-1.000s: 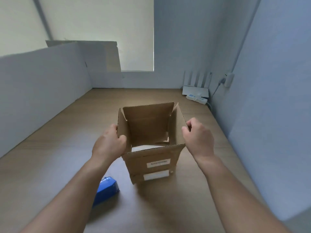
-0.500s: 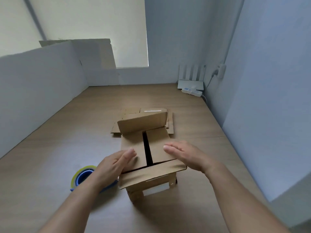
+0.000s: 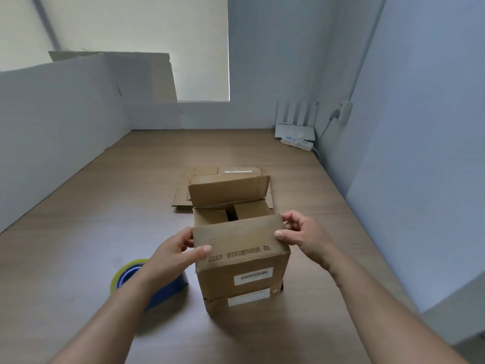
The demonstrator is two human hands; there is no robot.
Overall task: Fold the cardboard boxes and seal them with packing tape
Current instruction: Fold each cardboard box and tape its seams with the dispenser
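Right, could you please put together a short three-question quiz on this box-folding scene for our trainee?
1. True or false: the far flap of the cardboard box is not yet folded down.
2. The tape dispenser lies: A) left of the box, B) right of it, C) inside it.
3. Fill in: the left hand and right hand both grip the ___ flap.
Key: 1 true; 2 A; 3 near flap.
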